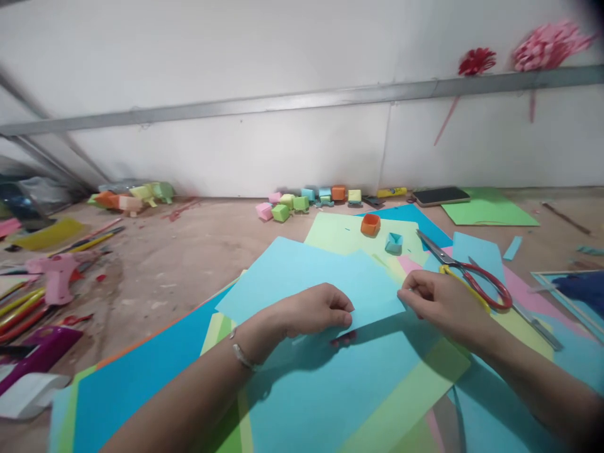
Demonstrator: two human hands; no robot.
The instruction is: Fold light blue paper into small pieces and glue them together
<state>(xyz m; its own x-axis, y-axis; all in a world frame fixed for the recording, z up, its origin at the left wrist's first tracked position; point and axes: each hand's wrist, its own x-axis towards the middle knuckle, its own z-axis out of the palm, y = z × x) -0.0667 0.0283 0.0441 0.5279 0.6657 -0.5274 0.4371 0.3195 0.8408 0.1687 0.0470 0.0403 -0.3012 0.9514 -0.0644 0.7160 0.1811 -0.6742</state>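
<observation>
A light blue sheet of paper (302, 267) is lifted at its near edge, its far part over other sheets. My left hand (316, 311) is closed on that near edge, the thumb on top and fingertips showing below. The sheet's right corner is pinched between thumb and index finger of my right hand (431, 299). Beneath lies a larger light blue sheet (302, 402) on a pile of coloured paper. Red-handled scissors (481, 277) rest just beyond my right hand. A small orange paper box (370, 224) and a blue folded paper piece (394, 243) stand past the held sheet.
Small coloured paper boxes (301, 203) line the wall, near a glue stick (391, 192) and a phone (442, 196). A green sheet (491, 207) lies at back right. On the left are a pink glue gun (59, 277), pens and a purple tool (44, 355). A metal ruler (538, 324) lies right.
</observation>
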